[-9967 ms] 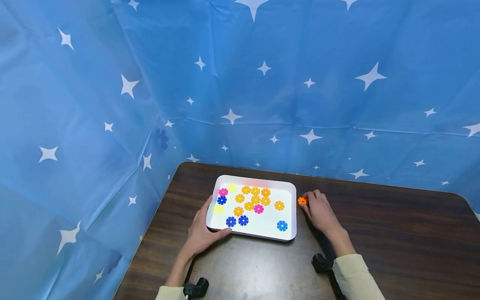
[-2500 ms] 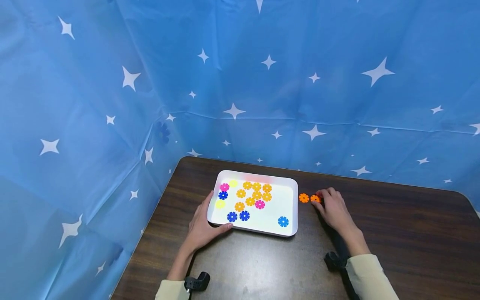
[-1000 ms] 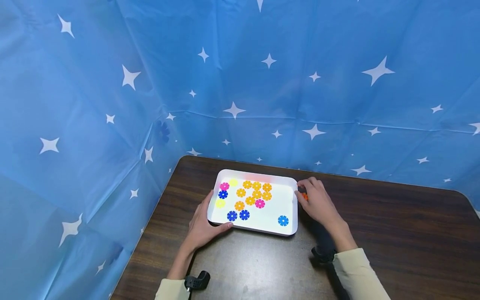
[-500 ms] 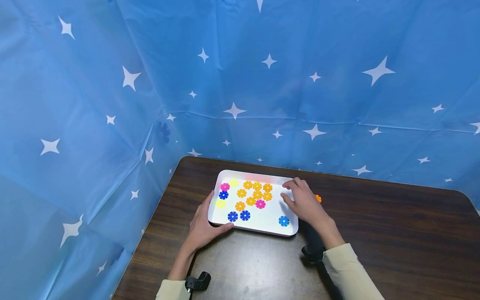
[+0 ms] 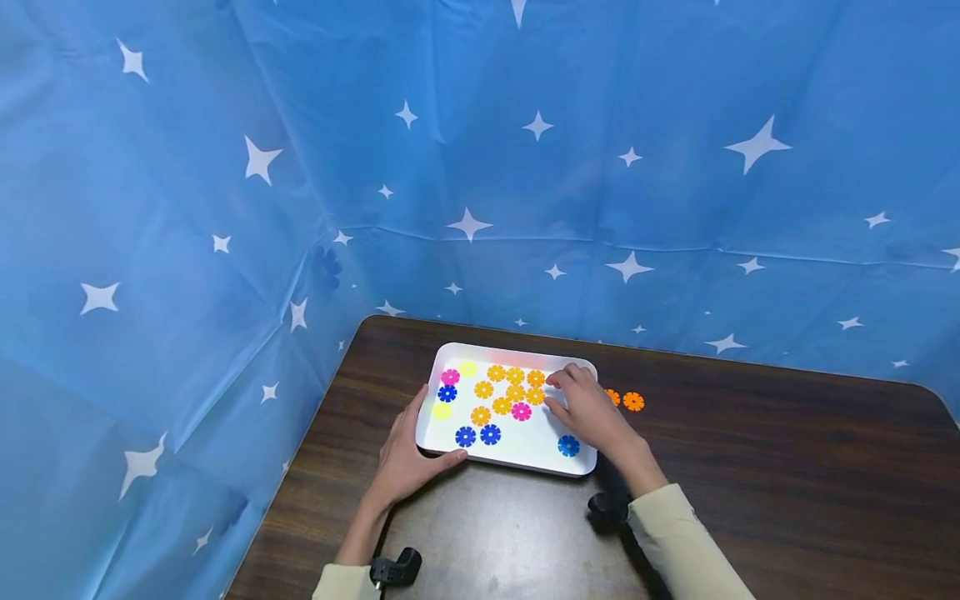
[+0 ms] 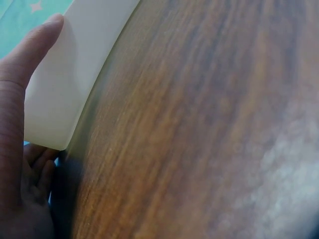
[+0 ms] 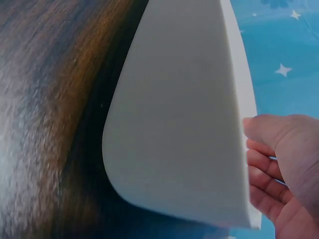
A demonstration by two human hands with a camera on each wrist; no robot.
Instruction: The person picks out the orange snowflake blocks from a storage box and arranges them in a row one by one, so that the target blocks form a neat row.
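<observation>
A white tray lies on the table, holding several notched, flower-like plastic discs. My left hand grips its front left corner. In the left wrist view the thumb is against the tray's outer wall, with the other fingers partly hidden round the corner. My right hand hovers over the tray's right part, thumb and forefinger apart, nothing visible between them. Just left of its fingertips are orange discs and a pink disc. A light blue disc lies below that hand. The right wrist view hides the discs behind the tray wall.
Right of the tray, two orange discs lie on the brown table: one whole disc and one partly covered by the right hand. Dark blue discs, yellow and pink ones sit in the tray's left half. A blue star-patterned cloth hangs behind.
One orange disc has gone from the tray to the table beside the first. My right hand has let go of it and moved left over the tray. The left hand keeps its grip.
</observation>
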